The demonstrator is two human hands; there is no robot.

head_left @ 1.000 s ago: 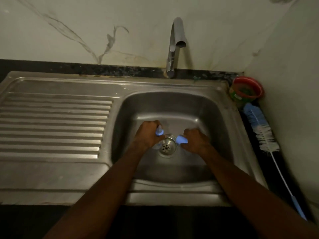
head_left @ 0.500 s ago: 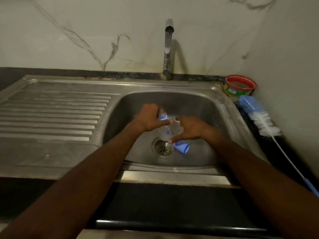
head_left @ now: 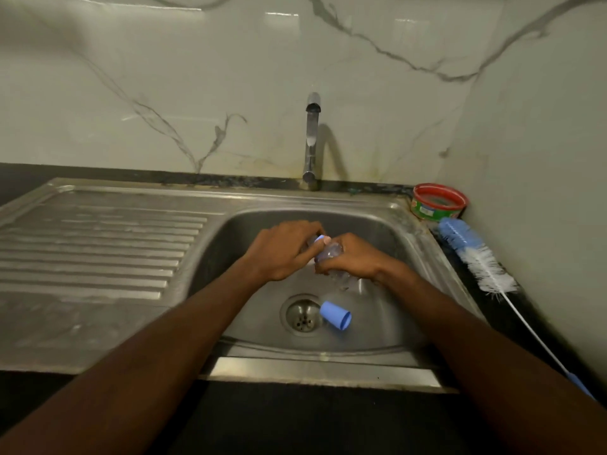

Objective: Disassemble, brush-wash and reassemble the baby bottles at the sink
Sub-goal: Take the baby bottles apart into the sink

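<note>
Over the sink (head_left: 410, 257), middle of the frame, both hands grip one clear baby bottle (head_left: 328, 252): right hand (head_left: 353, 259) steadies its body, left hand (head_left: 284, 249) pinches the blue collar (head_left: 320, 239), probably to unscrew it. A blue cap (head_left: 335, 315) lies beside the drain (head_left: 300, 315).

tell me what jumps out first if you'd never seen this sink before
Both hands meet over the sink basin: the left hand and the right hand grip a clear baby bottle with a blue top. Below them a blue cap lies on its side by the drain. On the right counter, a blue-and-white bottle brush lies by a red-rimmed tub.
</note>
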